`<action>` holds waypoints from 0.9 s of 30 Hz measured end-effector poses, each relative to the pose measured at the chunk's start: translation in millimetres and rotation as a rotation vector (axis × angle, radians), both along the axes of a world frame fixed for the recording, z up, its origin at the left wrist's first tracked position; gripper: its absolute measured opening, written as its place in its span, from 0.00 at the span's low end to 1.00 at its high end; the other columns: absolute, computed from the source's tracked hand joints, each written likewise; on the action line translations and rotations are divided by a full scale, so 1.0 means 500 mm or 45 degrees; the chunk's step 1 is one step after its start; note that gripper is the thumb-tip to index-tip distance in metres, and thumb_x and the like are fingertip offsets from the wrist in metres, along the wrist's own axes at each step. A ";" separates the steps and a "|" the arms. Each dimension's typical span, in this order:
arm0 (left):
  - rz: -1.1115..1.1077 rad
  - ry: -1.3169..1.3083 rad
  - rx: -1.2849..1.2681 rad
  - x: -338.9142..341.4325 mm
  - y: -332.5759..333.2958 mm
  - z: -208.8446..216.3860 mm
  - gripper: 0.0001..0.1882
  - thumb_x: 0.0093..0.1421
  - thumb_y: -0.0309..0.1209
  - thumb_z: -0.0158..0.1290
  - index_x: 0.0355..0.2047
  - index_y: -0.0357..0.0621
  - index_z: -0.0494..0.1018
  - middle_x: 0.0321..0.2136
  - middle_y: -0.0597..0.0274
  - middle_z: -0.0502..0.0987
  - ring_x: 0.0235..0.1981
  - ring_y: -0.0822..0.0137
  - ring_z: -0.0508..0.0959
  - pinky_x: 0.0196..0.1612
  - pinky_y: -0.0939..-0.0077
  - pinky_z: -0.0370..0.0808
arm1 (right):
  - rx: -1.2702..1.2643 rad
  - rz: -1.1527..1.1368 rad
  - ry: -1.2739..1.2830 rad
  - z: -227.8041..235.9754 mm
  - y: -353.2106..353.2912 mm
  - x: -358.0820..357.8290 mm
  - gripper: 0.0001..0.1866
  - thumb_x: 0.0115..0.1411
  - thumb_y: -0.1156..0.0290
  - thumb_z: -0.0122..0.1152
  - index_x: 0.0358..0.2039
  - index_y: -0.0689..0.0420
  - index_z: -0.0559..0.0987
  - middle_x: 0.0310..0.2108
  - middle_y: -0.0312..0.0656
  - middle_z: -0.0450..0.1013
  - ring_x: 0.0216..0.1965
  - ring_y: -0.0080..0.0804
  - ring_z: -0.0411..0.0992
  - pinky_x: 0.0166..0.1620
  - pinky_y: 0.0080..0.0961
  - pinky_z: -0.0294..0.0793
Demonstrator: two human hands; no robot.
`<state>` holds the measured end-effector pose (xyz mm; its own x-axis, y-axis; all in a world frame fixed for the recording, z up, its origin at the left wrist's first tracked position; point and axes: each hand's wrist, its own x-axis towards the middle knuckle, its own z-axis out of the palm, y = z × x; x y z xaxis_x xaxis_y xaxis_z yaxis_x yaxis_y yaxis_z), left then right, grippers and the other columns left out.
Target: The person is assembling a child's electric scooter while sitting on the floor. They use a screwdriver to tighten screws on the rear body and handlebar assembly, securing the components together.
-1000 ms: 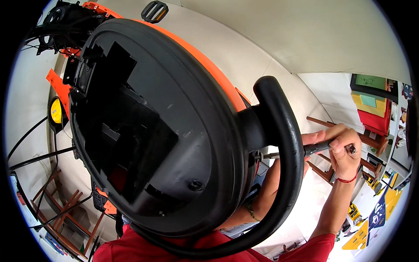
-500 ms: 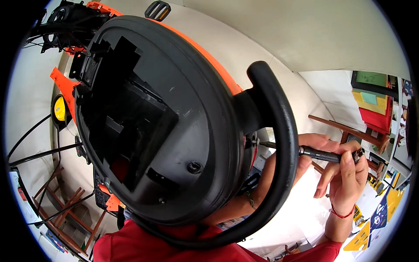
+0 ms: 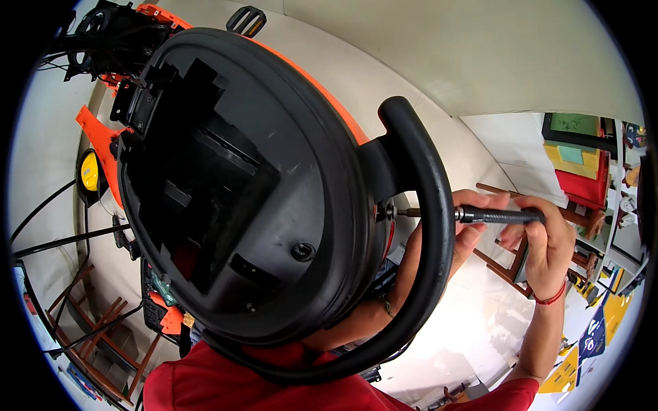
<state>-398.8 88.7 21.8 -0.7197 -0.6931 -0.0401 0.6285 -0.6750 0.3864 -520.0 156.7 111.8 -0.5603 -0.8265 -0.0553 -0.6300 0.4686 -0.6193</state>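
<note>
A slim dark screwdriver (image 3: 504,216) lies almost level, its metal shaft passing under the curved black grab rail (image 3: 439,226). Its tip meets a small metal fitting (image 3: 388,212) on the rear of the black scooter storage bucket (image 3: 301,178). My left hand (image 3: 460,246) reaches beneath the rail, thumb and forefinger closed around the front of the screwdriver; the rail hides part of this hand. At the handle's end, my right hand (image 3: 548,240) grips with thumb and forefinger, the other fingers loosely bent.
Orange body panels (image 3: 329,103) flank the bucket. A pedal (image 3: 247,22) sticks out at the far side, and bare wiring (image 3: 75,48) lies at far left. Wooden stools (image 3: 103,335) stand at lower left. Shelving with parts (image 3: 603,198) lines the right.
My right hand has turned around the handle's end, and its fingers have shifted. The screwdriver is now closer to level. The whole view has shifted slightly.
</note>
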 end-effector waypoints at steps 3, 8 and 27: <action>0.005 -0.010 0.008 -0.002 0.000 -0.001 0.10 0.65 0.27 0.43 0.45 0.37 0.64 0.42 0.50 0.73 0.49 0.63 0.72 0.54 0.69 0.66 | 0.287 -0.038 -0.404 0.026 0.011 -0.016 0.27 0.67 0.54 0.42 0.21 0.65 0.73 0.10 0.38 0.67 0.13 0.22 0.69 0.18 0.17 0.64; 0.019 0.001 0.009 -0.002 -0.005 -0.002 0.10 0.65 0.27 0.43 0.45 0.38 0.64 0.43 0.50 0.73 0.50 0.63 0.72 0.54 0.69 0.66 | 0.079 -0.114 -0.700 0.020 0.016 -0.005 0.21 0.64 0.57 0.49 0.28 0.66 0.74 0.14 0.38 0.68 0.16 0.21 0.68 0.20 0.16 0.62; -0.136 0.006 -0.037 0.011 -0.007 -0.006 0.09 0.66 0.27 0.42 0.44 0.37 0.63 0.43 0.42 0.74 0.47 0.63 0.74 0.53 0.70 0.69 | 0.019 -0.240 -0.829 -0.007 0.031 0.009 0.23 0.65 0.55 0.45 0.34 0.66 0.73 0.15 0.38 0.69 0.17 0.24 0.70 0.23 0.14 0.64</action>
